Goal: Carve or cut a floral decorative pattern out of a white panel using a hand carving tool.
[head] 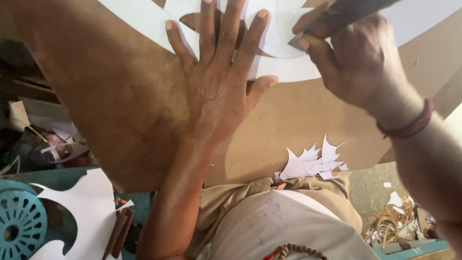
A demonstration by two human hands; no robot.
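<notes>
Our left hand point(219, 91) flat, fingers spread, pinning white paper sheet point(288, 67) on brown board point(298, 120). Right hand point(358, 62) gripping cutter point(332, 21), tip on paper. Judged mid-cut; next calls steady pressure along curve. Paper scraps point(315, 161) near lap.

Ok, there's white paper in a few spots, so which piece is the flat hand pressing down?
The large white sheet on the brown board, under the left hand. The small spiky offcuts lie loose near the lap, and another cut sheet lies untouched at lower left.
</notes>
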